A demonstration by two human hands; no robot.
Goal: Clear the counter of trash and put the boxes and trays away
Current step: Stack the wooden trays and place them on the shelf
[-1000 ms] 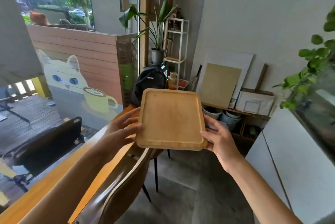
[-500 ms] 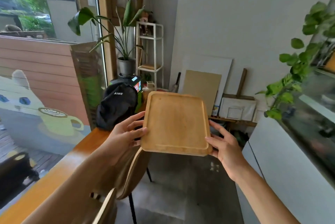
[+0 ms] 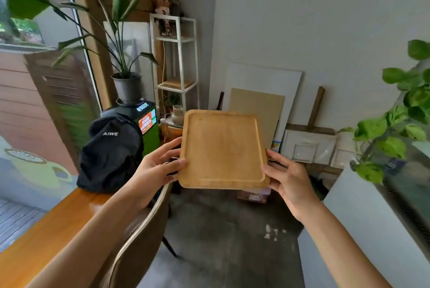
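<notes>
I hold a light wooden tray (image 3: 222,148) in the air in front of me, tilted so its empty top faces me. A second tray edge shows just under its right side. My left hand (image 3: 160,166) grips the tray's left edge, thumb on top. My right hand (image 3: 287,178) supports the right edge with fingers spread underneath. The wooden counter (image 3: 58,224) runs along the window at lower left.
A black backpack (image 3: 111,152) sits on the counter's far end. A brown chair back (image 3: 139,236) stands below my left arm. A white shelf unit (image 3: 176,59), a potted plant (image 3: 126,87) and boards (image 3: 258,106) leaning on the wall fill the corner. A white cabinet (image 3: 363,229) and leafy vine (image 3: 395,129) are at right.
The view has swung right and moved toward the corner; the backpack and shelf now look closer. The tray stays in both hands in the same grip.
</notes>
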